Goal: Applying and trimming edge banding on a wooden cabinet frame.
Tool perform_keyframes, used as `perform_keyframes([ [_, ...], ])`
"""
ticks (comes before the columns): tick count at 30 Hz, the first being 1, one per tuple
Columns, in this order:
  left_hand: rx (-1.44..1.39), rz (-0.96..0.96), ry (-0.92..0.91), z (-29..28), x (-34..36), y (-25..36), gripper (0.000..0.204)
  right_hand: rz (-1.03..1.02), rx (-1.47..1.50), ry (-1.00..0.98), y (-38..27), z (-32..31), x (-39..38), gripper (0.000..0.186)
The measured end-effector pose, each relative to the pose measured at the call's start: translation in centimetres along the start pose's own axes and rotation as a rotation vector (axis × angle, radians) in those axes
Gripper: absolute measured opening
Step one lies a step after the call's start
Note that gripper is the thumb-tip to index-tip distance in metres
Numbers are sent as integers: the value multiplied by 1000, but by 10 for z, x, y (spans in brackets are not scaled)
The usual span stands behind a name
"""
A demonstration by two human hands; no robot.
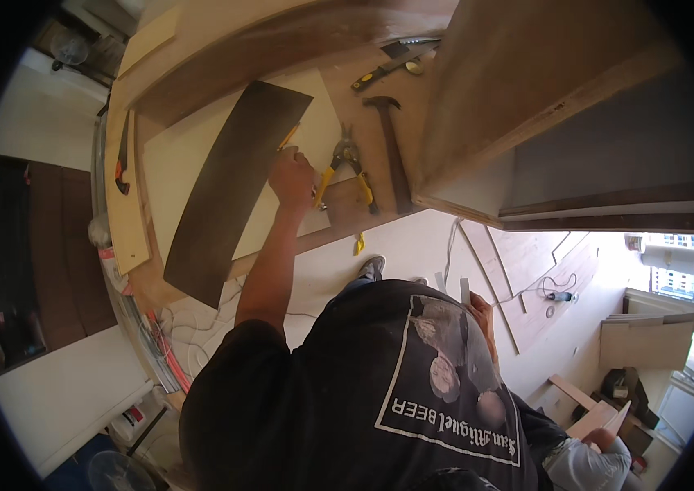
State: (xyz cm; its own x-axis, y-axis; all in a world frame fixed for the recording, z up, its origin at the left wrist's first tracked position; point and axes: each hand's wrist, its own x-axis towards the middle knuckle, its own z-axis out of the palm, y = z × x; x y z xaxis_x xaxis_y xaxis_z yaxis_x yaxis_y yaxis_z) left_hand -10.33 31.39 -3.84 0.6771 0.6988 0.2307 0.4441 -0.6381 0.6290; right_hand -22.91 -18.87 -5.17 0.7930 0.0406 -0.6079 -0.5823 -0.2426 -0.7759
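Note:
My left hand (291, 176) is closed around a yellow pencil (288, 136), its tip at the right edge of a long dark brown sheet (236, 188). That sheet lies aslant over a larger off-white sheet (187, 151) on the wooden workbench (326, 237). Just right of this hand, tin snips (347, 159) with yellow handles rest with handles spread. Farther right lies a hammer (392, 151) with a dark handle. Low by my right side, my right hand (483, 319) grips a narrow pale flat strip (465, 291); my shirt partly hides that hand.
A saw (392, 67) with a black-and-yellow handle lies at the back. An orange-handled saw (123, 164) sits at the left edge. A big wooden cabinet box (543, 106) stands right. On the floor are panels, a corded power tool (560, 296) and, lower right, another person (588, 466).

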Motion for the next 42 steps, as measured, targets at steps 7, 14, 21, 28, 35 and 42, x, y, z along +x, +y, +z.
perform_keyframes([
  [7, 4, 147, -25, 37, -24, 8, 21, 17, 63, -2, 2, 1, 0, 45],
  [14, -60, 200, -229, 59, -68, 43, 23, -14, 27, -9, 26, -10, 13, 42],
  [21, -141, 301, -282, 51, -77, 59, 21, -25, -44, -14, 5, -6, 4, 42],
  [28, -57, 102, -101, 32, -21, 2, 23, -31, -48, 10, 18, -14, 11, 45],
  [35, 293, 691, -266, -22, 19, -37, 36, -32, -21, -2, 22, -16, 20, 44],
  [42, 397, 1005, -778, -14, 10, -50, 39, -17, -129, 24, -8, -4, 9, 37],
])
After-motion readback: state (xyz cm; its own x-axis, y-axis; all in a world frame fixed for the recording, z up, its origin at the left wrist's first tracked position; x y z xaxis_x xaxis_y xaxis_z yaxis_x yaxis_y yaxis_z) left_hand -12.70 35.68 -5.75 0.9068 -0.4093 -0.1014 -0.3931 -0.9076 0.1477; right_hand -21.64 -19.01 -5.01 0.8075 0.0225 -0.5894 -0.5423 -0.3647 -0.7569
